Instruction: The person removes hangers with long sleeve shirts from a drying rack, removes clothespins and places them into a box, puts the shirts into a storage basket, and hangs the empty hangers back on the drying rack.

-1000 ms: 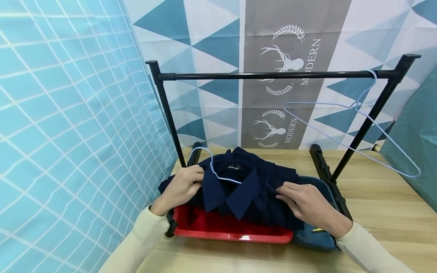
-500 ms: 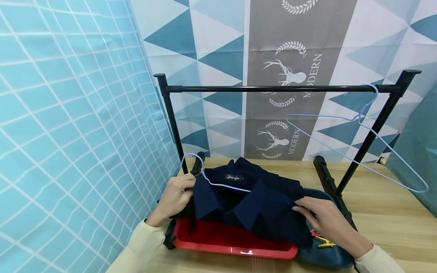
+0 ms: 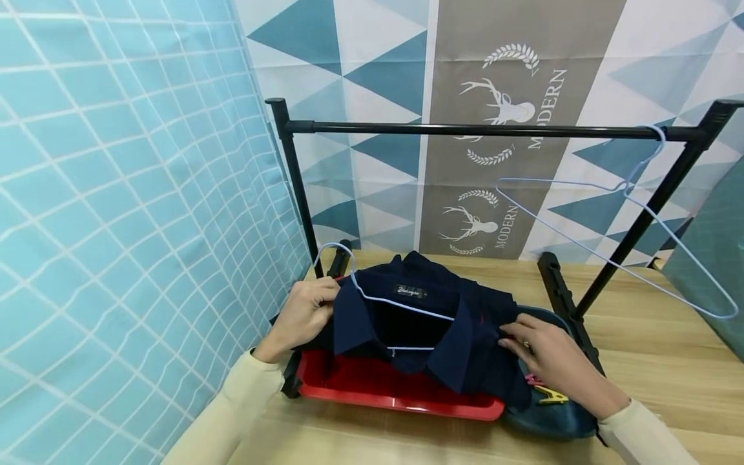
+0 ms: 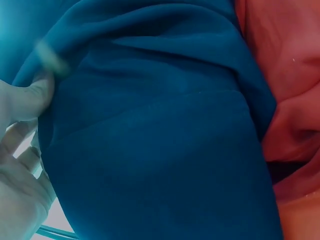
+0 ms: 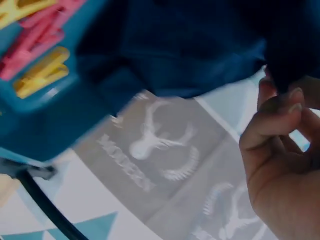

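Observation:
A dark navy collared shirt (image 3: pixel 427 274) spreads over a red basin, its collar facing me and a label inside the neck. Inside the shirt sits a light blue hanger (image 3: pixel 356 279); its hook rises out of the neck, and part of its lower bar shows in the opening. My left hand (image 3: pixel 302 314) pinches the shirt at the left shoulder, beside the collar. The left wrist view shows that thumb (image 4: pixel 37 95) on the cloth. At the right shoulder my right hand (image 3: pixel 543 355) pinches the fabric between thumb and fingers.
The red basin (image 3: pixel 401 403) stands beside a dark blue basin (image 3: pixel 549 423) holding yellow clips (image 5: pixel 42 72) and pink clips (image 5: pixel 37 37). A black rack (image 3: pixel 482 130) stands behind, with a second blue hanger (image 3: pixel 587 232) on its right end. A tiled curtain (image 3: pixel 145 226) borders the left.
My right hand has moved outward to the right, drawing the shirt's shoulder with it. The collar has spread wider, and the hanger's lower bar now shows in the neck.

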The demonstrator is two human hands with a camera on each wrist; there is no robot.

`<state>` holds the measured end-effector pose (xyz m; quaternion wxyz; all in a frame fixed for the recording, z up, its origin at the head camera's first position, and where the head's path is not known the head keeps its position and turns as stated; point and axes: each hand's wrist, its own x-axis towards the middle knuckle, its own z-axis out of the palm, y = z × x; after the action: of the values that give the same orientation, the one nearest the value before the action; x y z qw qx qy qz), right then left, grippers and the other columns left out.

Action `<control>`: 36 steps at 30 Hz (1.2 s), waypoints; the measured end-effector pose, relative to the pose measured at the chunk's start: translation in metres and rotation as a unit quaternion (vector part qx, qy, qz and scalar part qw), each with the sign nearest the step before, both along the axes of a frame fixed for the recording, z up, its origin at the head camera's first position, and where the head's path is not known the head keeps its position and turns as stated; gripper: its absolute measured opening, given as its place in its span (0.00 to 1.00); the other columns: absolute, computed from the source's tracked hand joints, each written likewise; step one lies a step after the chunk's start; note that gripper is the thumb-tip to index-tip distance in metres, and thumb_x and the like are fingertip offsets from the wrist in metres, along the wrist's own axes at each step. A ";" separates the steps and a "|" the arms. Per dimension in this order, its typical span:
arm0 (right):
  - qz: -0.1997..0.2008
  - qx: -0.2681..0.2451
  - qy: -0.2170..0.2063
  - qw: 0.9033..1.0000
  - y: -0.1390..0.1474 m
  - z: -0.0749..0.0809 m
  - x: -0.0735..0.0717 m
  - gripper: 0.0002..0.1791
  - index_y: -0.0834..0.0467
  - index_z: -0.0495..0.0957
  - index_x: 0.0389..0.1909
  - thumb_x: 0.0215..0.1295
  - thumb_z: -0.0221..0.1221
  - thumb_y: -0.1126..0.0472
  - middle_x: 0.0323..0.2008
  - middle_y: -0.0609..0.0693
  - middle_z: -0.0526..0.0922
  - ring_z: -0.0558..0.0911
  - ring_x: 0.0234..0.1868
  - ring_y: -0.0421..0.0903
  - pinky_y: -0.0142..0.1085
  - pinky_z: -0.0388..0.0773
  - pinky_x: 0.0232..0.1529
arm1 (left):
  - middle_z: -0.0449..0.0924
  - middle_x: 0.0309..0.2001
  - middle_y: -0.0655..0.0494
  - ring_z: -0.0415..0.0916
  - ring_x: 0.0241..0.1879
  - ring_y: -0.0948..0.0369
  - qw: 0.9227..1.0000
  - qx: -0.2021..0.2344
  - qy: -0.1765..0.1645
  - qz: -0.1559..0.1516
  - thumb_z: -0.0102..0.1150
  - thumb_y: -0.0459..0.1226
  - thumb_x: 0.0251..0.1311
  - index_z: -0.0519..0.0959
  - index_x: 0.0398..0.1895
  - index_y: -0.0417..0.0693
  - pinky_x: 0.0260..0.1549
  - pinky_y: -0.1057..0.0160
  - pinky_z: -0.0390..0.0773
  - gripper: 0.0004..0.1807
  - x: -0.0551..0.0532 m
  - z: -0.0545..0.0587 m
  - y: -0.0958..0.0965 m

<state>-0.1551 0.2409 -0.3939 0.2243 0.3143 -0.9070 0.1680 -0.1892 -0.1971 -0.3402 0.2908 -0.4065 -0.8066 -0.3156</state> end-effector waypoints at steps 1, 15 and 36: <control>-0.004 -0.005 0.005 1.000 -0.001 0.006 0.001 0.13 0.54 0.87 0.44 0.59 0.73 0.66 0.32 0.38 0.74 0.66 0.26 0.31 0.29 0.68 0.25 | 0.80 0.29 0.62 0.71 0.25 0.66 1.000 -0.002 0.002 0.001 0.53 0.14 0.49 0.79 0.18 0.54 0.28 0.70 0.68 0.24 -0.001 0.001 0.000; 0.068 -0.094 0.009 0.993 -0.035 0.028 -0.001 0.13 0.51 0.86 0.42 0.57 0.74 0.67 0.31 0.36 0.80 0.69 0.23 0.28 0.22 0.68 0.25 | 0.78 0.27 0.62 0.67 0.24 0.65 1.000 0.007 -0.003 0.007 0.48 0.13 0.47 0.72 0.13 0.53 0.28 0.70 0.64 0.24 -0.006 0.001 0.003; 0.059 -0.199 -0.107 0.973 -0.010 0.010 -0.007 0.18 0.46 0.87 0.42 0.65 0.65 0.74 0.20 0.36 0.76 0.74 0.18 0.34 0.27 0.71 0.16 | 0.86 0.31 0.61 0.81 0.31 0.63 0.995 0.067 -0.067 -0.016 0.51 0.11 0.47 0.90 0.27 0.50 0.38 0.70 0.78 0.27 -0.005 -0.001 -0.012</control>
<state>-0.1622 0.2307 -0.3843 0.1741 0.2963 -0.8542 0.3901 -0.1941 -0.2088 -0.3411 0.2575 -0.3773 -0.7947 -0.3999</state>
